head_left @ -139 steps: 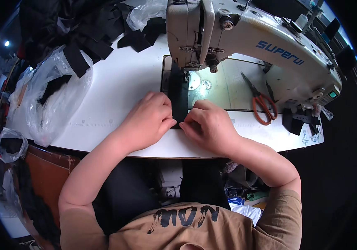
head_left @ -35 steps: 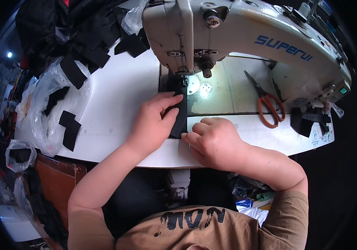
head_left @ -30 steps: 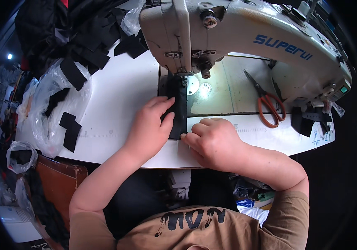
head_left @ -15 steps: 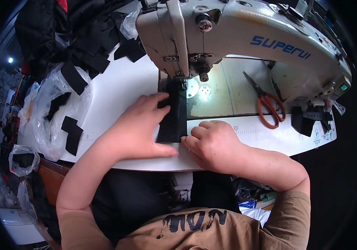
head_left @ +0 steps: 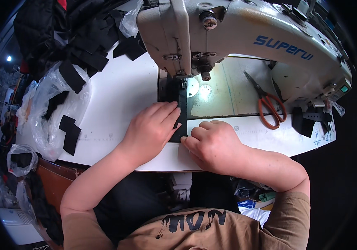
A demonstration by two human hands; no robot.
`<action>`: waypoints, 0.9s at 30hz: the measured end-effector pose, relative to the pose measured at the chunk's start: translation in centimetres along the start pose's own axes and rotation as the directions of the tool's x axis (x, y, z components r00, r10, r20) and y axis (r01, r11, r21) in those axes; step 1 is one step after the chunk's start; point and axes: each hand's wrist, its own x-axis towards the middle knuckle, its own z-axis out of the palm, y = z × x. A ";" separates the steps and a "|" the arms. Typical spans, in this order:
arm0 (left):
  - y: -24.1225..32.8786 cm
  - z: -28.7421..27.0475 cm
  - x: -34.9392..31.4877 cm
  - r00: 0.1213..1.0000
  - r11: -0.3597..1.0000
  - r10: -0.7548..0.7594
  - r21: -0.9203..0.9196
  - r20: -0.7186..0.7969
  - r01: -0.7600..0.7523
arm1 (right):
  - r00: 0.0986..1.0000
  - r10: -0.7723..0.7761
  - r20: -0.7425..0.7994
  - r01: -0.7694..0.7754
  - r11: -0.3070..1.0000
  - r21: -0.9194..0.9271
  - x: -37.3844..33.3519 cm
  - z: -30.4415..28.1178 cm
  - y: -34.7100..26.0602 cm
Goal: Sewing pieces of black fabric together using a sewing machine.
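Note:
A strip of black fabric [head_left: 182, 116] lies lengthwise on the white sewing table, its far end under the presser foot [head_left: 184, 84] of a sewing machine [head_left: 236, 39]. My left hand [head_left: 151, 127] rests flat across it, fingers stretched out and thumb near its right edge, covering much of the near half. Closed in a pinch, my right hand [head_left: 213, 143] holds the near right corner of the strip between thumb and forefinger. The needle is too small to make out.
Orange-handled scissors [head_left: 262, 95] lie right of the lit metal plate [head_left: 211, 102]. Black scraps [head_left: 309, 121] sit at the far right end. On the left are a clear plastic bag [head_left: 45, 129] with black pieces, and a heap of black cloth [head_left: 87, 46] behind it.
My left hand has moved right, from the strip's left edge onto its top, and the thumb has drawn in. My right hand keeps its pinch on the corner.

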 end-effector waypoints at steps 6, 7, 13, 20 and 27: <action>0.1 0.6 0.6 0.993 0.997 0.073 0.033 -0.094 -0.070 | 0.999 -0.020 -0.028 0.020 1.000 0.003 -0.1 0.1 0.3; 0.3 0.6 0.2 0.997 0.998 0.066 0.004 -0.041 -0.065 | 1.000 -0.018 -0.024 0.018 1.000 0.002 -0.1 0.1 0.3; 0.8 0.1 -0.1 0.998 0.994 0.025 -0.111 0.054 -0.018 | 1.000 0.002 0.026 -0.002 1.000 0.011 0.0 -0.1 0.1; 0.7 1.2 -0.1 1.000 0.998 0.013 -0.057 -0.003 -0.013 | 0.999 -0.020 -0.028 0.020 1.000 0.003 0.0 0.3 0.3; 0.6 0.4 0.1 0.998 0.983 -0.020 -0.183 0.057 0.030 | 1.000 -0.012 -0.029 0.012 1.000 -0.002 -0.1 0.4 0.2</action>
